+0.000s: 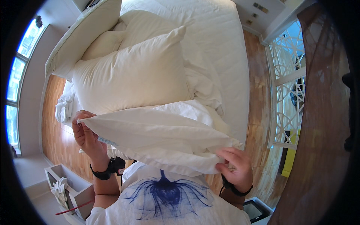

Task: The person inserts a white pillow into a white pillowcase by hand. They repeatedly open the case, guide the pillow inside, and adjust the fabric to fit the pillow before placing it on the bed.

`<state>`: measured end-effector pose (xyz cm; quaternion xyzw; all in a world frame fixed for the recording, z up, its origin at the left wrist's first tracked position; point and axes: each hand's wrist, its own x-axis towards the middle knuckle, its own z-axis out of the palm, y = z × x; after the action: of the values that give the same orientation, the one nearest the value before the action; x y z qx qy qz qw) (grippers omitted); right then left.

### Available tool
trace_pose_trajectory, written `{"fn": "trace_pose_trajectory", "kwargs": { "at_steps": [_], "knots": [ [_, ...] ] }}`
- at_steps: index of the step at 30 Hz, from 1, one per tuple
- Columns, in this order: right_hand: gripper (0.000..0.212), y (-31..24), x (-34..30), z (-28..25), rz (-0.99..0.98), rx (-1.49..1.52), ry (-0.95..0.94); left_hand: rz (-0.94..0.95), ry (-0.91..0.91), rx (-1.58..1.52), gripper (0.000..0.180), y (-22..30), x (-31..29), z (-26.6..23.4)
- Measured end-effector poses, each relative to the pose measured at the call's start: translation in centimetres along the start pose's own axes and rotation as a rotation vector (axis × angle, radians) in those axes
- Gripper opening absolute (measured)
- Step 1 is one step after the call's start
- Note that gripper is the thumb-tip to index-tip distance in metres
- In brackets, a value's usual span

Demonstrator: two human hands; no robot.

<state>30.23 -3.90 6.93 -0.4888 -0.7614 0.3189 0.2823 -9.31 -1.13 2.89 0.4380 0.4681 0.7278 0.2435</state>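
A white pillowcase (165, 133) stretches between my two hands in front of my chest, with loose folds along it and a small printed label near its left end. My left hand (87, 133) is closed, pinching the pillowcase's left corner between thumb and fingers. At the other end, my right hand (236, 165) has its fingers bent around the right edge of the cloth, the fingertips partly lost in the folds. Just beyond the pillowcase lies a large cream pillow (131, 75), bare and plump, one corner pointing up and to the right.
More pillows (146, 28) lie behind on the white bed (217, 41), beside the padded headboard (88, 35). Folded white cloth (64, 108) sits at the left. An open drawer unit (69, 180) stands at lower left, and a white lattice screen (287, 82) rises on the right.
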Motion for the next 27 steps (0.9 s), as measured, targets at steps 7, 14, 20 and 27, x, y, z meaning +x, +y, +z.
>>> {"fn": "trace_pose_trajectory", "kwargs": {
  "at_steps": [7,14,20,27],
  "knots": [
    [0.028,1.2,1.1,2.7,-0.032,-0.144,-0.229,-0.003,0.043,-0.008,0.010,0.4,-0.3,0.1],
    [0.023,-0.5,0.8,1.4,-0.225,-0.084,0.184,0.096,0.006,0.080,0.012,1.3,-0.8,0.5],
    [0.026,-0.4,1.5,2.0,-0.382,-0.012,0.329,0.133,-0.048,0.129,0.031,2.2,-1.1,1.5],
    [0.020,-0.1,1.1,2.7,-0.488,0.095,0.386,0.359,-0.745,0.435,0.032,5.1,-0.9,5.0]
  ]
}}
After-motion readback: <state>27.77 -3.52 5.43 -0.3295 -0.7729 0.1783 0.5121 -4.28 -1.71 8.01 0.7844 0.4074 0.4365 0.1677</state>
